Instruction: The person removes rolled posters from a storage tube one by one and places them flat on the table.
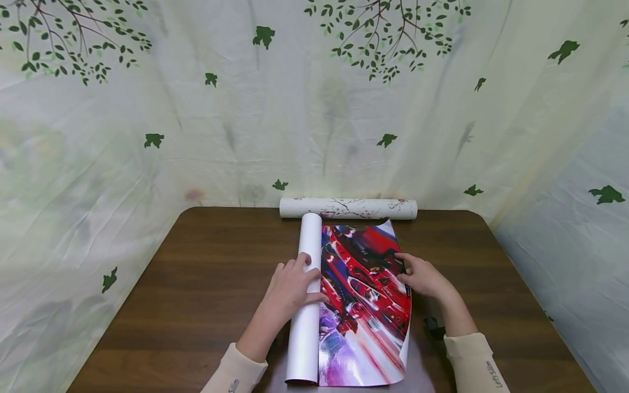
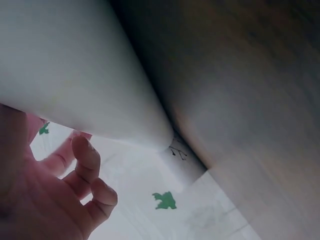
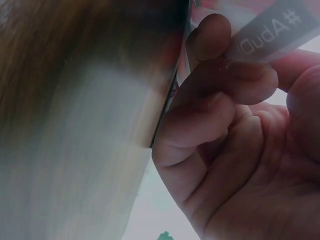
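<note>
A glossy poster (image 1: 363, 295) with red race cars lies partly unrolled on the table. Its left side is still wound into a white roll (image 1: 302, 338). My left hand (image 1: 290, 286) rests on that roll, with the thumb across it. In the left wrist view, a few fingers (image 2: 86, 157) hang loosely bent beside the roll (image 2: 80, 70). At the poster's right edge, my right hand (image 1: 425, 277) pinches the sheet. The right wrist view shows its fingers (image 3: 195, 125) curled against a poster edge (image 3: 275, 32) with mirrored lettering.
Across the table's back lies a second white roll (image 1: 349, 208) with a blossom-branch print. A small dark object (image 1: 434, 328) is by the right forearm. The brown wooden table (image 1: 206, 289) ends at a leaf-printed curtain (image 1: 324, 125).
</note>
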Motion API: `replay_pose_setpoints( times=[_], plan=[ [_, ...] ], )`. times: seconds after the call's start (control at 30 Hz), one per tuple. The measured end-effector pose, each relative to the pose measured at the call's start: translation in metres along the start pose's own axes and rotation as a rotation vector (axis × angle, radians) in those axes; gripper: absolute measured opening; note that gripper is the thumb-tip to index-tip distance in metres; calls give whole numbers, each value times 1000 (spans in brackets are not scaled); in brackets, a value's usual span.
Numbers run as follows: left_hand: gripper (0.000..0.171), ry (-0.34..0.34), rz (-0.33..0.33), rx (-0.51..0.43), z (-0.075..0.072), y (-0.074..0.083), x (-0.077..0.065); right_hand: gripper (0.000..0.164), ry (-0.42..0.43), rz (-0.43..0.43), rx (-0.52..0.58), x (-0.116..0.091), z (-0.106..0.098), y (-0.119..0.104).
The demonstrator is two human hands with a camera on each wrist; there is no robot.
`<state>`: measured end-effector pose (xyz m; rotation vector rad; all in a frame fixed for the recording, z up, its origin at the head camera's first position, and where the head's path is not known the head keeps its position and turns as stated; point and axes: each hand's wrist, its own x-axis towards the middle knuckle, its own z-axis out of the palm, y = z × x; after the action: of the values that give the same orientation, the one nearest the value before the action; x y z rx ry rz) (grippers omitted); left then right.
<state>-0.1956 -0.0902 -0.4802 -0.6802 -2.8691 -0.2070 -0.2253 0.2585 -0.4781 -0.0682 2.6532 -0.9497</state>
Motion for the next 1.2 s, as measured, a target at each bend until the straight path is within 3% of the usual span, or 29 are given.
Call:
replay_pose_setpoints(
  times=[0.1,0.27,0.53,0.67,0.8,0.93,1.2],
  plan=[
    [56,0,13,-10,0,-3,0,64,-4,3,-2,0,-1,1],
    [46,-64,66,-55,-5,-10,0,65,-9,2,-14,-1,-3,1],
    [40,-262,109,-294,-21,-25,-7,64,-15,-1,-13,-3,-6,2],
    [38,-310,101,-369,-23,-31,-12,65,-21,5,5,-5,-9,4],
    [34,-261,88,-354,-23,-33,-14,66,-22,0,1,-5,-12,7],
    [35,-179,45,-250,-21,-30,-12,66,-19,-2,-4,-6,-14,10],
    [52,-56,-38,-59,-12,-27,-12,65,0,-18,-4,-11,-23,17]
  ],
)
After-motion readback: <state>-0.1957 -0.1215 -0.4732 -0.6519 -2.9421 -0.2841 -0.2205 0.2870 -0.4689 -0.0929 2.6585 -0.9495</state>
